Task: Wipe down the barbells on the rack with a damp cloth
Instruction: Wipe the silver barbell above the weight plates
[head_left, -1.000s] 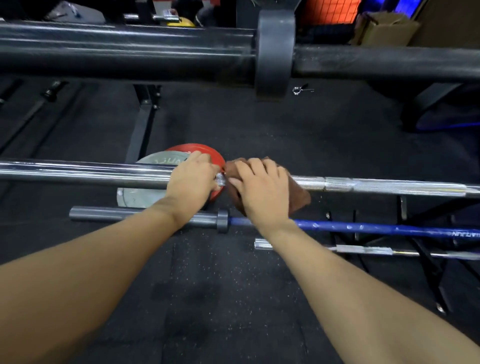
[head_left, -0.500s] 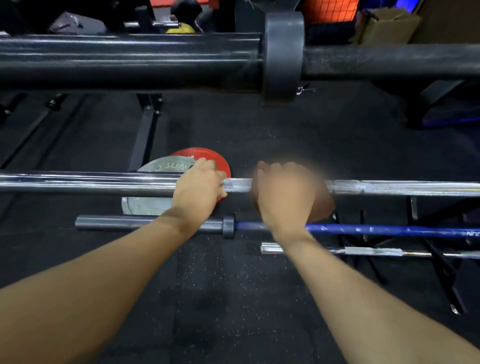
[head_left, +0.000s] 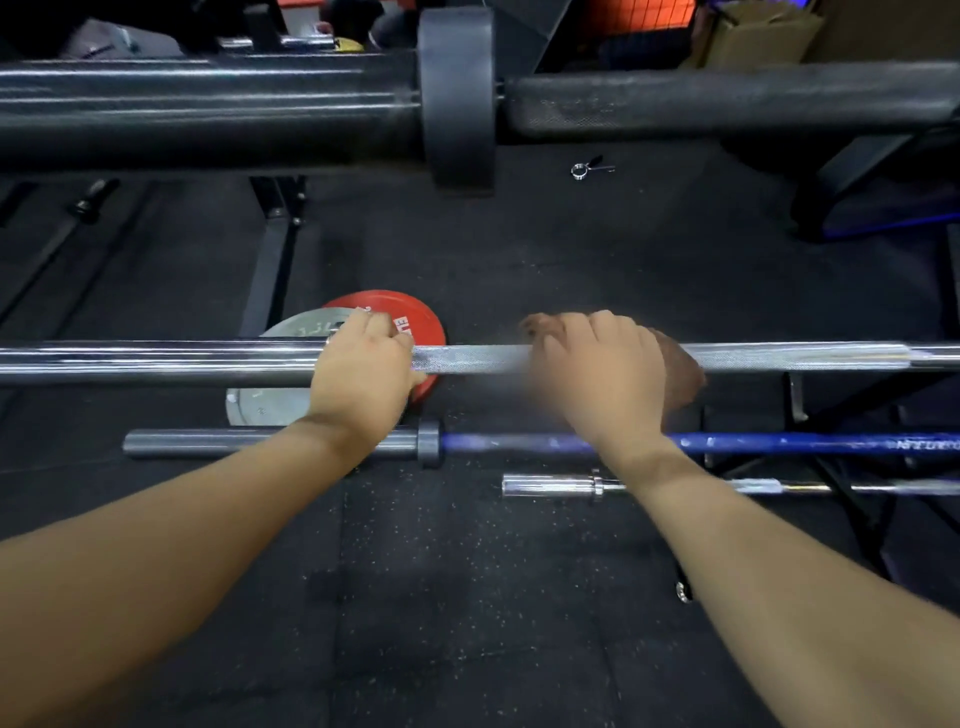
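Note:
A chrome barbell (head_left: 467, 358) lies level across the middle of the head view. My left hand (head_left: 363, 369) grips it where the smooth sleeve meets the knurled shaft. My right hand (head_left: 597, 374), blurred, is wrapped over the shaft further right and holds a brown cloth (head_left: 680, 369) round the bar; most of the cloth is hidden under the hand. A thick black barbell (head_left: 208, 109) with a dark collar runs across the top. Lower down lie a blue barbell (head_left: 779, 444) with a grey sleeve and a thin chrome bar (head_left: 550, 487).
A red plate (head_left: 384, 306) and a grey plate (head_left: 270, 405) lie on the black rubber floor below the bars. A spring collar (head_left: 589, 169) lies on the floor further back. Black rack struts (head_left: 826, 467) stand at the right, cardboard boxes (head_left: 753, 31) at the back.
My right hand has slid the cloth to the right along the chrome shaft, away from my left hand, baring knurled bar between them. The left hand kept its grip.

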